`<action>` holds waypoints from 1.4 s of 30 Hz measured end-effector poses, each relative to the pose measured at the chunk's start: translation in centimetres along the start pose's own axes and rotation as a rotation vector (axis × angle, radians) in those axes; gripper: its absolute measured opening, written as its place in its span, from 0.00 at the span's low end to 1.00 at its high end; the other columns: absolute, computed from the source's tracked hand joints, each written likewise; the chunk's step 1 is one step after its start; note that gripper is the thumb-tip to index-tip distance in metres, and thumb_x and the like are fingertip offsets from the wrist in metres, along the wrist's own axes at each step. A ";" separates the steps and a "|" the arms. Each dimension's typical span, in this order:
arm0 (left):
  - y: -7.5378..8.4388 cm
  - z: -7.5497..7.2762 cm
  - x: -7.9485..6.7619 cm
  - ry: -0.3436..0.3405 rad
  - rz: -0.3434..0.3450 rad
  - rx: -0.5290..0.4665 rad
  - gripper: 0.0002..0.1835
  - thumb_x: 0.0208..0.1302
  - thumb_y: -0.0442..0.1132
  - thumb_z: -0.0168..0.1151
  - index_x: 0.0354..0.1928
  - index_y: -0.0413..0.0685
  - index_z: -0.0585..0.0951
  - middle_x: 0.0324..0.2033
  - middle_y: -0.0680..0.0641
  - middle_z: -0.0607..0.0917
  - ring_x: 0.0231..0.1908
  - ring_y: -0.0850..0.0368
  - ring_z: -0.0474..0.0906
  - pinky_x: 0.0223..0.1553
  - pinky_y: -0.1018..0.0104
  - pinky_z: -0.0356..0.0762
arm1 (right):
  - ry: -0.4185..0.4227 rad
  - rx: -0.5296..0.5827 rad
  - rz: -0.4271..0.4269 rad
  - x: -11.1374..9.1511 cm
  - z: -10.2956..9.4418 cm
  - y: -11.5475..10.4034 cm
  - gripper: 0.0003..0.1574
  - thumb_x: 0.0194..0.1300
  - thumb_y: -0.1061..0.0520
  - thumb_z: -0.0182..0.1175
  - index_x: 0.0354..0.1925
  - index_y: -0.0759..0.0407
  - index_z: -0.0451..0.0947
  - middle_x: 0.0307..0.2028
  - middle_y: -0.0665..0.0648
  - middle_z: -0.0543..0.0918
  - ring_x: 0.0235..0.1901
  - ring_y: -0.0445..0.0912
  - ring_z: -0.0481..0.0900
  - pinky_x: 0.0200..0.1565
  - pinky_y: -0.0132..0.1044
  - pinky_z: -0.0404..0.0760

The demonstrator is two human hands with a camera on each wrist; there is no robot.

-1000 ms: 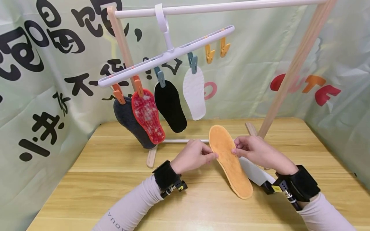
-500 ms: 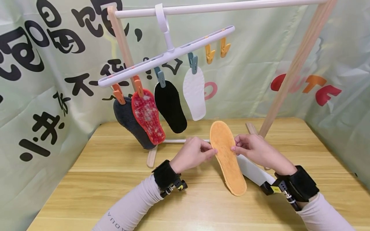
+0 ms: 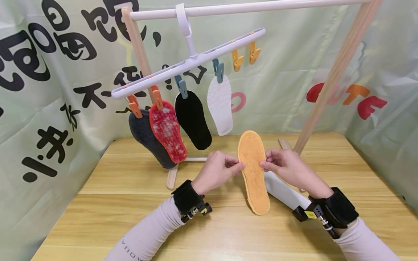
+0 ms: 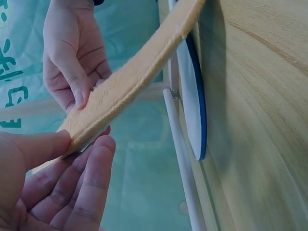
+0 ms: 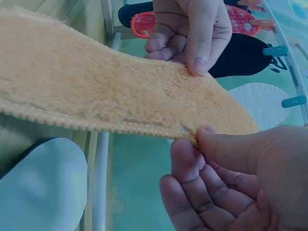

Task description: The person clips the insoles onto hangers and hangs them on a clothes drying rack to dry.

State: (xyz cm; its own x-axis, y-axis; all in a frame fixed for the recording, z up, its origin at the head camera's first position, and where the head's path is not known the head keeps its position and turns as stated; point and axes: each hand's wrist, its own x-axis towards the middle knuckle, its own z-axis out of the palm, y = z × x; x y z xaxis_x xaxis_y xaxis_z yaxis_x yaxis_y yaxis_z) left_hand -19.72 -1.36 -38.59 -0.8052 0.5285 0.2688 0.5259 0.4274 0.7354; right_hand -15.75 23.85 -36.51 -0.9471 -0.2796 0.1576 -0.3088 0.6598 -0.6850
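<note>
An orange fuzzy insole point(image 3: 254, 174) is held nearly upright above the table between both hands. My left hand point(image 3: 217, 170) pinches its left edge between thumb and fingers, and my right hand point(image 3: 287, 168) pinches the right edge. The right wrist view shows its fleecy face and stitched border point(image 5: 96, 82). Behind it, partly hidden by the right arm, a white insole point(image 3: 285, 190) lies on the table; its blue underside edge point(image 4: 199, 91) shows in the left wrist view.
From a white hanger point(image 3: 192, 61) on the rack's rail point(image 3: 261, 8) hang dark grey point(image 3: 147, 137), red point(image 3: 166, 130), black point(image 3: 192, 119) and white point(image 3: 220, 105) insoles, each in a clip. Two yellow clips point(image 3: 237, 61) at the right end hold nothing. The wooden table point(image 3: 130, 210) lies below.
The orange insole has risen slightly and turned more upright, its lower end swinging left. Both hands have kept their pinch and moved up a little. The hanging insoles look the same.
</note>
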 end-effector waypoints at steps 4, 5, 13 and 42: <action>0.1 -0.1 0.1 0.029 0.007 0.000 0.10 0.74 0.45 0.70 0.33 0.54 0.93 0.23 0.57 0.90 0.27 0.70 0.84 0.31 0.74 0.70 | 0.023 0.008 -0.013 0.1 0.1 0.1 0.06 0.76 0.59 0.67 0.41 0.62 0.83 0.33 0.52 0.89 0.32 0.37 0.86 0.38 0.29 0.84; 0.1 -0.2 0.1 0.037 0.009 -0.001 0.10 0.74 0.45 0.71 0.33 0.55 0.93 0.22 0.59 0.90 0.27 0.70 0.84 0.31 0.74 0.71 | 0.028 0.009 -0.015 0.1 0.1 0.1 0.06 0.76 0.59 0.67 0.41 0.62 0.83 0.33 0.53 0.89 0.32 0.36 0.85 0.38 0.29 0.84; 0.0 -0.4 0.3 0.083 0.023 -0.041 0.08 0.74 0.43 0.71 0.36 0.51 0.94 0.25 0.55 0.92 0.30 0.62 0.90 0.32 0.76 0.74 | 0.047 0.015 0.000 0.3 0.1 -0.2 0.08 0.77 0.56 0.67 0.42 0.61 0.83 0.34 0.53 0.90 0.32 0.35 0.86 0.40 0.28 0.83; 0.7 -1.9 1.5 0.175 0.090 -0.031 0.07 0.72 0.42 0.73 0.36 0.49 0.93 0.25 0.51 0.92 0.26 0.68 0.86 0.30 0.74 0.77 | 0.056 0.160 0.022 1.5 -0.7 -1.1 0.10 0.76 0.60 0.67 0.46 0.69 0.82 0.39 0.63 0.90 0.35 0.34 0.89 0.42 0.30 0.89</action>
State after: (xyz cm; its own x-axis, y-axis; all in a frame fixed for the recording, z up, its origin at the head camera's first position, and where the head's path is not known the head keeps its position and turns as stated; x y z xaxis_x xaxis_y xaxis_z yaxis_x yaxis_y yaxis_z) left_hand -21.08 -1.74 -36.51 -0.7918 0.4273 0.4365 0.5918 0.3600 0.7212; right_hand -16.93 23.23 -35.02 -0.9582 -0.2242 0.1775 -0.2743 0.5449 -0.7924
